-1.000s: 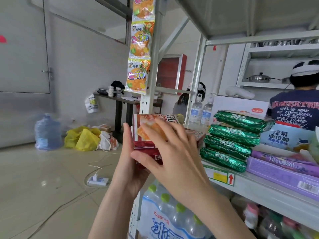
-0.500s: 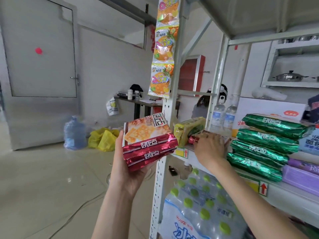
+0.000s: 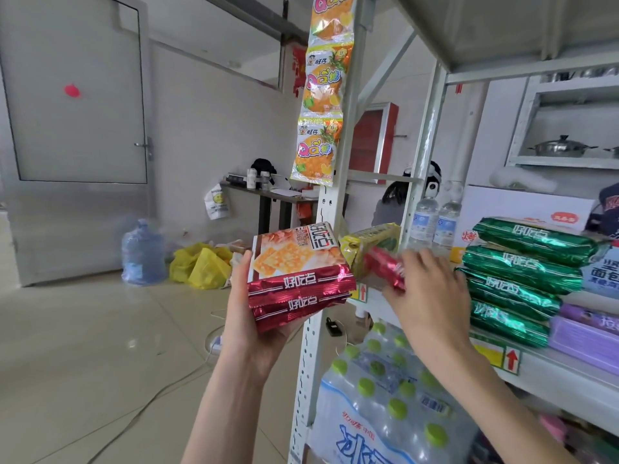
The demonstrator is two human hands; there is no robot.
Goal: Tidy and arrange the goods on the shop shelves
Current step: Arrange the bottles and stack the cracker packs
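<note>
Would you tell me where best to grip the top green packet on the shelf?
Probably across its middle, from the front: the top green packet lies flat on the stack, long side facing outward, nothing resting on it.

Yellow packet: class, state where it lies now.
Head view, centre: the yellow packet lies at the shelf's left end, behind the red packet in the right hand.

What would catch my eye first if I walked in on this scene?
Probably the shiny red biscuit packs stacked in the person's left hand at centre, while the right hand grips another red pack at the shelf edge. Next, the stack of green packs on the shelf to the right, and the strip of orange sweet sachets hanging down the shelf post above.
</note>
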